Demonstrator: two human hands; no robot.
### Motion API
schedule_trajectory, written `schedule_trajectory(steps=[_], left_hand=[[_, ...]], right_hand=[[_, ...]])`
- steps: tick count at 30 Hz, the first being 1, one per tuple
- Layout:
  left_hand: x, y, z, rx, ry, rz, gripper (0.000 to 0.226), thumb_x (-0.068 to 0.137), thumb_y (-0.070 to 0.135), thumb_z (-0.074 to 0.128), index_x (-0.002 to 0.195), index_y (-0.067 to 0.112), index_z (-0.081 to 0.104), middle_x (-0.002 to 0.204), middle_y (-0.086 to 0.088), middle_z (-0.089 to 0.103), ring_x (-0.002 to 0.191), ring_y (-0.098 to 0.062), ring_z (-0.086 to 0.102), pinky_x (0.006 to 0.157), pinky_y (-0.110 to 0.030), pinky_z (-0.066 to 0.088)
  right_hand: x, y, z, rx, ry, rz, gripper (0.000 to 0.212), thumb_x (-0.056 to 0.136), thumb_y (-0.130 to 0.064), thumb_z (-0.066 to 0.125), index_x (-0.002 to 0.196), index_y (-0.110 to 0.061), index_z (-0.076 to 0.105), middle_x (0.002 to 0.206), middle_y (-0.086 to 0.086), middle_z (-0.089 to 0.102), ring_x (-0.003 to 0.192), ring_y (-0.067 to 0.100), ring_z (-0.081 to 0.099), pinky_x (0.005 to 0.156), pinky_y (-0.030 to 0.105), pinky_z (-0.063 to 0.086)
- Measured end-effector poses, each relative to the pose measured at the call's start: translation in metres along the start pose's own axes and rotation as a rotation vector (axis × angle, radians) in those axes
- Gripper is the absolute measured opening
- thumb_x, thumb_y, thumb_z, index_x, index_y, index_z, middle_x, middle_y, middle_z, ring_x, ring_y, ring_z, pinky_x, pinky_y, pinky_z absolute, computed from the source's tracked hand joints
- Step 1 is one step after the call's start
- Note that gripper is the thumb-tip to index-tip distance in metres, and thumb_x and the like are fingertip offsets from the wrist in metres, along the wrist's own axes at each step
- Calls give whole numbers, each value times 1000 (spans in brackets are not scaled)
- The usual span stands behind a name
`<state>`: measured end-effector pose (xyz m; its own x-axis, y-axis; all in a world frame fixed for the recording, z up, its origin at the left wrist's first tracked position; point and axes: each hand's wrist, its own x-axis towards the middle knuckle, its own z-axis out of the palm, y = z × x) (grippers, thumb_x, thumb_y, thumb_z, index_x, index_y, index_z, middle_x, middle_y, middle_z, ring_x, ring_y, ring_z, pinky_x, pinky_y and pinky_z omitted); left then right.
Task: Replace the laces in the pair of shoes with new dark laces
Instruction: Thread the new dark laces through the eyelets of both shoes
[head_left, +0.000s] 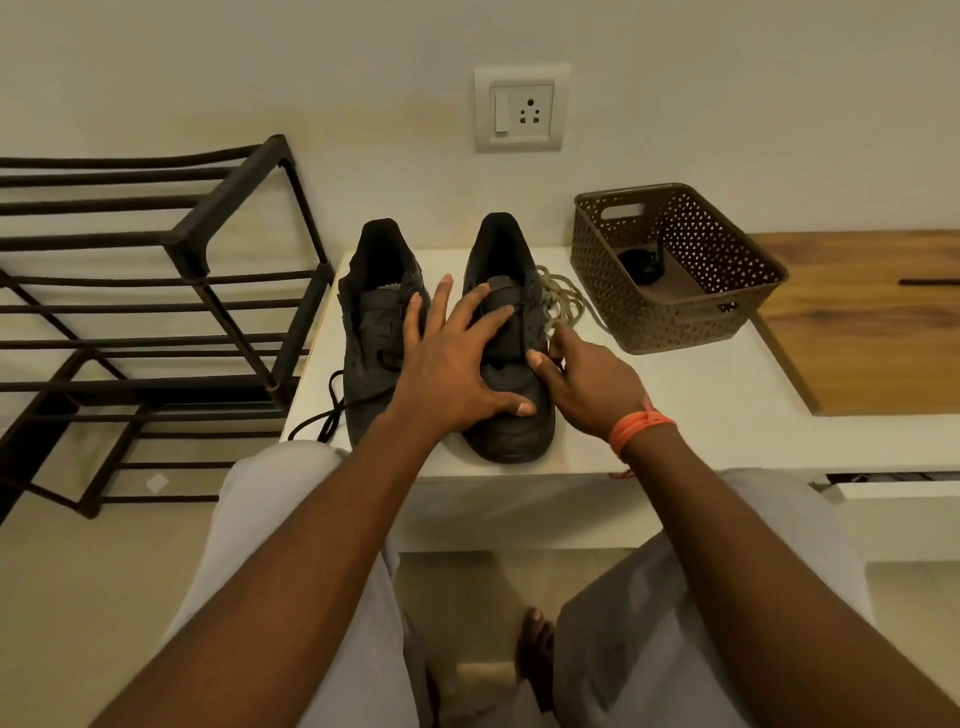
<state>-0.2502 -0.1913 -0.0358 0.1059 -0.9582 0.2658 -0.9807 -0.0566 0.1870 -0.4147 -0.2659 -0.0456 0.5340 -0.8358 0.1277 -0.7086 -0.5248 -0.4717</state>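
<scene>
Two dark shoes stand side by side on a small white table (675, 415), toes toward me. My left hand (457, 364) lies spread over the right shoe (511, 431), fingers on its tongue and thumb on the toe. My right hand (587, 384) pinches something at that shoe's right side, where a pale old lace (563, 301) trails off in a loose pile on the table. The left shoe (371, 332) has a dark lace (324, 415) hanging off its left side over the table edge. Another dark lace (644, 262) is coiled inside the brown basket (675, 325).
The perforated brown basket stands at the table's back right. A black metal shoe rack (171, 291) is on the left, close to the table. A wooden surface (862, 322) lies to the right. A wall socket (522, 109) is behind the shoes. My knees are under the table's front edge.
</scene>
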Motion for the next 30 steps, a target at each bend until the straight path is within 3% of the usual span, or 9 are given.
schedule_trajectory(steps=[4,8,10,12,15,20,24,27,30], left_hand=[[0,-4,3,-27,-36,-69,116,58,84,61,152,30,21,161,11,6,149,-22,-2,117,-51,-12],[0,-5,4,-81,-51,-80,121,57,83,63,153,27,15,161,12,5,148,-16,8,120,-47,-6],[1,-4,3,-157,-57,-64,122,58,78,69,154,26,13,161,13,5,147,-13,14,121,-46,2],[2,-4,3,-231,-74,-54,124,58,72,74,154,26,11,161,13,4,146,-13,18,120,-46,12],[-1,-3,4,-346,-96,-73,125,58,62,81,154,27,8,161,16,0,147,-14,16,118,-45,23],[-3,-3,9,-474,-73,-83,123,59,55,84,154,27,11,160,21,-1,147,-13,13,117,-47,26],[-3,-3,11,-427,-69,-92,123,60,56,84,154,29,10,159,21,0,144,-19,18,115,-44,25],[-5,-2,9,-446,-39,-98,120,60,54,85,153,28,14,159,18,1,142,-21,20,114,-41,26],[-7,-6,5,-454,48,-170,97,70,50,80,148,30,26,148,4,17,119,-16,42,100,-31,40]], right_hand=[[1,6,-4,-24,-78,-34,26,100,-37,43,104,-17,59,97,9,67,88,29,62,75,37,49],[6,76,-33,-202,-340,433,31,95,-33,54,101,-4,63,109,16,62,99,32,56,82,33,40],[2,94,-36,-288,-388,568,37,89,-36,59,107,-3,61,116,16,62,100,32,57,82,34,41],[0,82,-28,-299,-214,513,37,89,-39,60,110,-9,62,113,14,64,101,32,59,80,35,43],[2,37,-13,-134,8,241,38,96,-47,49,109,-14,60,108,11,58,94,30,60,77,35,44],[0,16,2,35,-51,-47,31,101,-40,39,95,-13,52,89,3,48,79,25,52,68,31,36],[-6,21,0,24,6,-165,18,100,-32,46,88,-18,48,84,0,49,75,21,49,63,28,32],[-5,24,0,-50,70,-156,20,98,-32,51,91,-15,60,84,-2,53,77,21,52,64,28,33],[-6,34,-9,-60,122,-46,23,94,-34,56,93,-16,70,87,2,64,80,23,58,65,28,39]])
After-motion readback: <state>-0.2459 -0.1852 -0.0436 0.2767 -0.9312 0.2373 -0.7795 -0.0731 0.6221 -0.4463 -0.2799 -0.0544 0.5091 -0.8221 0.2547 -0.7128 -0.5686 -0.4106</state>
